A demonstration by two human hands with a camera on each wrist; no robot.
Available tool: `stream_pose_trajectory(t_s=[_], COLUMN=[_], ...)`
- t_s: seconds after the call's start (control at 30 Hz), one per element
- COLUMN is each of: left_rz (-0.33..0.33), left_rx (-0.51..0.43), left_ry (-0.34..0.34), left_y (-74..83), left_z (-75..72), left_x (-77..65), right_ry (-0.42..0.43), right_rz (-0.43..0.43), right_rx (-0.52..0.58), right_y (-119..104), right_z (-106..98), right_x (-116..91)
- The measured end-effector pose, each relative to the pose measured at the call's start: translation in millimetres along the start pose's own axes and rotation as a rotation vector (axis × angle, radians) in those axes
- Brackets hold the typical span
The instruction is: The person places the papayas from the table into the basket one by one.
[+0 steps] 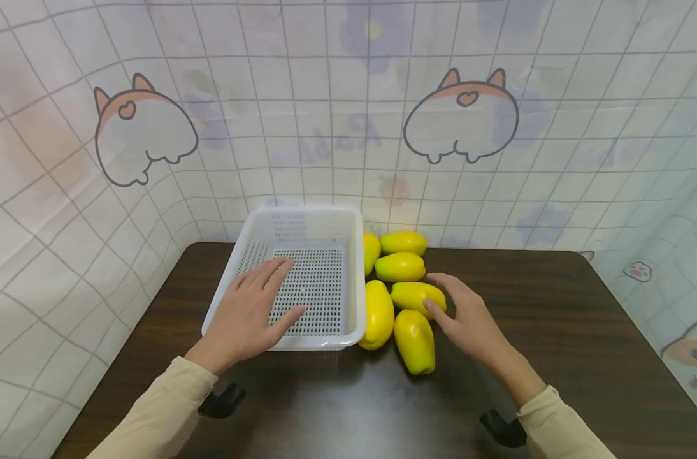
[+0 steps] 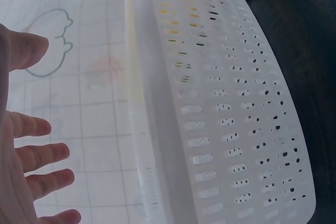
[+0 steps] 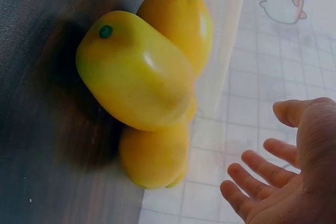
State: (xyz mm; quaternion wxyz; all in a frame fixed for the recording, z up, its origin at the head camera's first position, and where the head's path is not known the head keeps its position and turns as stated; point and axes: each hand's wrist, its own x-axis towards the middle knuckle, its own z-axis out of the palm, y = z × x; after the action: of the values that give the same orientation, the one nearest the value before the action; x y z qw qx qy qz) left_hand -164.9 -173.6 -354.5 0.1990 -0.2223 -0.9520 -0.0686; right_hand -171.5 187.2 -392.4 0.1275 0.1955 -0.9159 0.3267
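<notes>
A white perforated plastic basket (image 1: 320,280) stands at the back left of the table with nothing in it. Above it, my left hand (image 1: 245,319) hovers with spread fingers; the left wrist view has that hand apart from the basket's slotted wall (image 2: 220,108). Several yellow papaya-like fruits lie bunched along the basket's right side. My right hand (image 1: 469,319) is beside the middle fruit (image 1: 411,296), its thumb overlapping that fruit's end in the head view. From the right wrist, relaxed fingers (image 3: 260,169) appear clear of the fruits, and the closest one (image 3: 136,72) shows a green stem spot.
The dark wooden table (image 1: 543,306) extends right of the fruits and towards the front. A gridded sheet with cartoon corgi prints (image 1: 463,121) hangs close behind and at both sides. Black straps (image 1: 222,401) sit below both wrists.
</notes>
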Motion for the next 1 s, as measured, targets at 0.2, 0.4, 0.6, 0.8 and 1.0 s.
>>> stream_pose_trajectory(t_s=[0.2,0.4,0.6,0.8,1.0], left_rz=[-0.01,-0.023,-0.031,-0.045,-0.067], left_rx=[0.003,0.003,-0.005,-0.011,-0.016], left_ry=[0.011,0.006,0.015,0.029,0.026], left_y=[-3.9,-6.4,-11.0,-16.6,-23.8], left_z=[-0.8,-1.4,0.4,2.2,4.8], left_x=[-2.6,-4.4,-6.8,-11.6,-16.4], right_ry=[0.008,0.018,0.026,0.031,0.033], right_rz=[0.005,0.009,0.013,0.012,0.013], right_rx=[0.006,0.013,0.023,0.047,0.059], right_y=[1.6,5.0,8.0,11.6,12.6], right_z=[2.0,4.2,5.5,10.2,12.7], right_x=[-3.6,-6.5,-8.4,-9.4,-10.5])
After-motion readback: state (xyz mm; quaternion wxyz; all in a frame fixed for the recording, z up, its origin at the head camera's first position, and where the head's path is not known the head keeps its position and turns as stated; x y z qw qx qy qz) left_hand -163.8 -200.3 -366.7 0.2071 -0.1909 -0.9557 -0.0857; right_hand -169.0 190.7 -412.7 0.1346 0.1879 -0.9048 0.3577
